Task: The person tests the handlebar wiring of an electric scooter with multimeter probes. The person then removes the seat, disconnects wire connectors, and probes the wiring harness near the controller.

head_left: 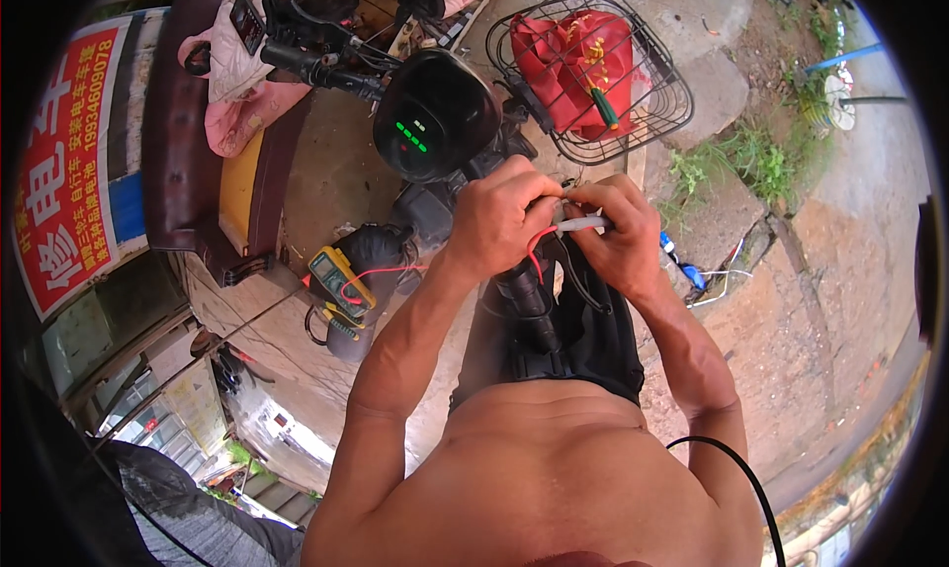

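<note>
My left hand [499,216] and my right hand [618,231] are close together over the bike's stem [524,305], fingertips pinched on thin wires. A red wire [534,261] and a pale grey tapered piece [583,224] run at my fingers; the exact joint is hidden. Just above my hands is the bike's black display [430,112], lit with green marks. To the left, a yellow-and-green multimeter [334,278] with red leads rests on a dark cylindrical part [356,340]. A dark cable hangs below my right hand.
A wire basket [672,102] at the upper right holds a red bag [559,58] and a green-handled tool [603,107]. A maroon padded seat [183,191] and pink covers [237,122] are at upper left, beside a red sign. Weeds, a blue object [682,265] and cracked concrete lie right.
</note>
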`<state>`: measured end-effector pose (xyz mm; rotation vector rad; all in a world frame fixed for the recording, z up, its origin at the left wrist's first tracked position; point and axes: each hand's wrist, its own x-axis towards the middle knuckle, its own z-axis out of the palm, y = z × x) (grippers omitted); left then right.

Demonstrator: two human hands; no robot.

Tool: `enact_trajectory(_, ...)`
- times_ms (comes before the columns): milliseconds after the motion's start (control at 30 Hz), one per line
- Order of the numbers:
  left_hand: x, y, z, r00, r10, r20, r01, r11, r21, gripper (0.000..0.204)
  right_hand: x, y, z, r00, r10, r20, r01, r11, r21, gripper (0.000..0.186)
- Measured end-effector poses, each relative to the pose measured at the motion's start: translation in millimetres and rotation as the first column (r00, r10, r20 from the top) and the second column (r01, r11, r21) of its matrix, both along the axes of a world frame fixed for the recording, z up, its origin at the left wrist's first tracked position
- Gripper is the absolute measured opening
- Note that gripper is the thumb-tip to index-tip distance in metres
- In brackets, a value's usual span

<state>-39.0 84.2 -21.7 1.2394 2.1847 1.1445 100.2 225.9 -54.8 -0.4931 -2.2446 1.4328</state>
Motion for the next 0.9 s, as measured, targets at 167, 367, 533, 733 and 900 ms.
enact_trajectory(167, 1, 0, 0, 1.0, 0.006, 0.005, -0.006, 1.0, -0.009, 0.013, -5, 14, 2, 0.992, 0.124, -0.037, -0.11, 0.959, 0.262, 0.023)
enact_trajectory(367, 3, -2, -2, 1.0, 0.03, 0.006, -0.03, 1.0, 0.002, 0.012, -8, 16, 12, 0.973, 0.186, 0.139, -0.212, 0.955, 0.207, 0.02)
enact_trajectory(533, 6, 1, 1, 0.997, 0.063, -0.055, -0.068, 0.994, -0.084, 0.012, -9, 1, -10, 0.924, 0.172, 0.341, 0.049, 0.832, -0.552, 0.019)
enact_trajectory(733, 4, -2, -4, 0.998, 0.054, -0.016, -0.053, 0.998, 0.017, 0.011, -11, 0, -3, 0.916, 0.266, 0.299, 0.321, -0.041, -0.946, 0.019)
enact_trajectory(900, 2, -2, -5, 0.999, 0.043, 0.014, -0.044, 0.999, 0.03, 0.011, 4, -1, -4, 0.942, 0.165, 0.291, 0.195, 0.436, -0.878, 0.02)
